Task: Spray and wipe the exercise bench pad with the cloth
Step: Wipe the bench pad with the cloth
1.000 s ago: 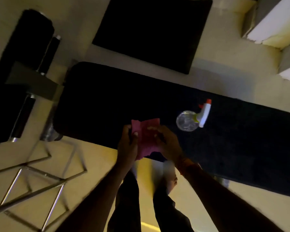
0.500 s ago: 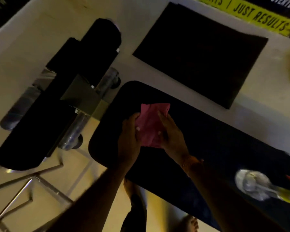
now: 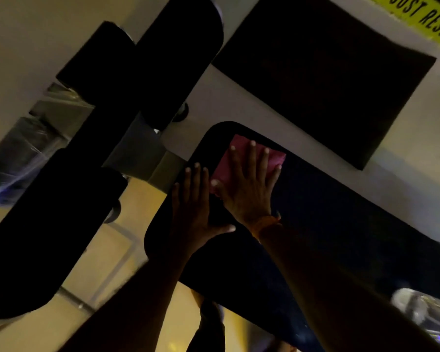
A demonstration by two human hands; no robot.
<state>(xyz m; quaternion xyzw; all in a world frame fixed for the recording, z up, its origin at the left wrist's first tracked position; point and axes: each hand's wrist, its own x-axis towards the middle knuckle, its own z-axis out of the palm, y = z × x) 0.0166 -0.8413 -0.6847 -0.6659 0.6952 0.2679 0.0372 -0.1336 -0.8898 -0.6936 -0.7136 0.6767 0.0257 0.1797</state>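
Observation:
The long black bench pad (image 3: 341,224) runs from the centre to the lower right. A pink cloth (image 3: 241,158) lies flat near the pad's rounded far-left end. My right hand (image 3: 249,184) presses flat on the cloth with its fingers spread. My left hand (image 3: 192,204) rests flat on the bare pad just left of the cloth, fingers together and thumb out, holding nothing. The clear spray bottle (image 3: 422,311) lies on the pad at the lower right edge, blurred and partly cut off.
Black roller pads (image 3: 69,199) on a metal frame (image 3: 148,153) stand just left of the bench end. A square black mat (image 3: 328,72) lies on the pale floor beyond the bench. A yellow banner (image 3: 427,19) crosses the top right corner. My legs show below the pad.
The cloth was held up between both hands; now it lies flat on the pad under my right palm. My left hand has let go and rests on the pad. The view has moved closer.

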